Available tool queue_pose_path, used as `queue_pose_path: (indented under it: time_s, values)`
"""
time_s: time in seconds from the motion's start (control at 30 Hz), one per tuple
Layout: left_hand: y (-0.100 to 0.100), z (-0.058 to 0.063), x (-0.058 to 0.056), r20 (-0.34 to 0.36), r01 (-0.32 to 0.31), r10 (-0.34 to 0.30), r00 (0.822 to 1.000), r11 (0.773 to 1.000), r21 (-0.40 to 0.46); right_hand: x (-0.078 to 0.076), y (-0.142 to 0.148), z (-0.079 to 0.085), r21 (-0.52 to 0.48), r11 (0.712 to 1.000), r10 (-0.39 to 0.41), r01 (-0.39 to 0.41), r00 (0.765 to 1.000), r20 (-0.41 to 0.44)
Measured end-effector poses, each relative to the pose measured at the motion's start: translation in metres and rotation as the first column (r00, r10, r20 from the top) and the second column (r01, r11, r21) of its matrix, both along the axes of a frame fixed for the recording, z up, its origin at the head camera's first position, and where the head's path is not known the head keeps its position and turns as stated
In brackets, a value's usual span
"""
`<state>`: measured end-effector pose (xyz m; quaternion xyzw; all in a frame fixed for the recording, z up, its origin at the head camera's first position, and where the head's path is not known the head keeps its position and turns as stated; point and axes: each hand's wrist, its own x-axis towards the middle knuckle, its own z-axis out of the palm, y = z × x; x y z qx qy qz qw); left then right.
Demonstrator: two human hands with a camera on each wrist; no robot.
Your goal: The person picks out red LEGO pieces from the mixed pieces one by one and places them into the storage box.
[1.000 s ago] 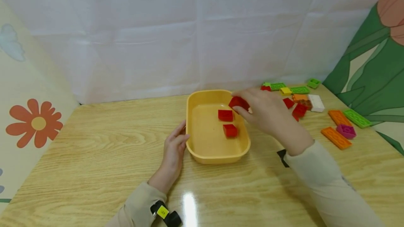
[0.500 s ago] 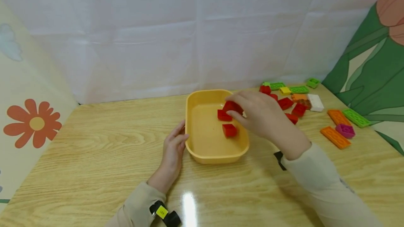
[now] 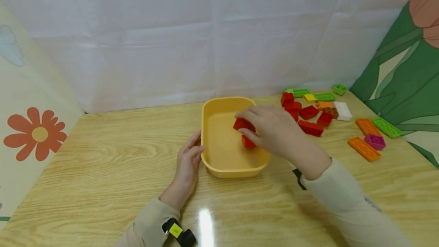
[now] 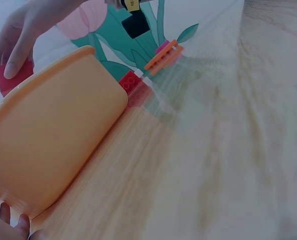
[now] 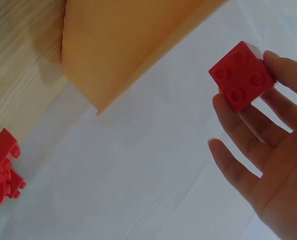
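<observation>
A yellow plastic bin [image 3: 219,155] stands on the table. My left hand [image 3: 186,165] rests against its left side, with the thumb at the rim and fingers along the outer wall. Over the bin's right half, my right hand [image 3: 277,130] pinches a red toy brick [image 3: 243,125] between thumb and fingers. The right wrist view shows the held brick [image 5: 242,77] with its studded face toward the camera. Partly covered by that hand, another red brick [image 3: 247,142] lies on the bin floor. A further one seen there earlier is hidden now.
Several loose red bricks [image 3: 308,112] lie right of the bin. Around them are green plates [image 3: 325,97], a yellow brick [image 3: 310,98] and a white block [image 3: 342,111]. Orange plates [image 3: 364,149] and a magenta brick [image 3: 375,141] lie farther right. A white sheet [image 3: 144,41] hangs behind the table.
My right hand has carried the red brick from the bin's right rim leftward and nearer, over the inside. More red bricks on the table are now uncovered. The left hand stays put.
</observation>
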<state>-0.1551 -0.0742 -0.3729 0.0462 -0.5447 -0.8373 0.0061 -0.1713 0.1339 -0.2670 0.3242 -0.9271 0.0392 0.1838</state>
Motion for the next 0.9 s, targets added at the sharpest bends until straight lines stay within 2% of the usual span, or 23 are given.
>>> queue_pose_path:
  time_s: [0.2,0.37,0.63,0.9]
  values:
    - [-0.001,0.0,0.0,0.001,0.005,-0.005,1.0,1.0,-0.009,-0.001,-0.008,-0.008,-0.004,0.997,0.076,-0.076,0.997,-0.029]
    - [-0.001,0.0,0.0,0.003,0.005,-0.005,1.0,1.0,-0.011,0.0,-0.011,-0.014,0.008,0.995,0.104,-0.104,0.994,-0.036]
    - [0.0,-0.001,0.0,0.01,-0.004,0.004,1.0,1.0,0.0,0.002,-0.013,-0.015,0.073,0.996,0.048,-0.054,0.995,0.085]
    - [0.0,-0.002,0.0,-0.001,0.012,-0.012,1.0,1.0,-0.008,0.002,-0.018,-0.019,0.109,0.992,0.047,-0.069,0.981,0.189]
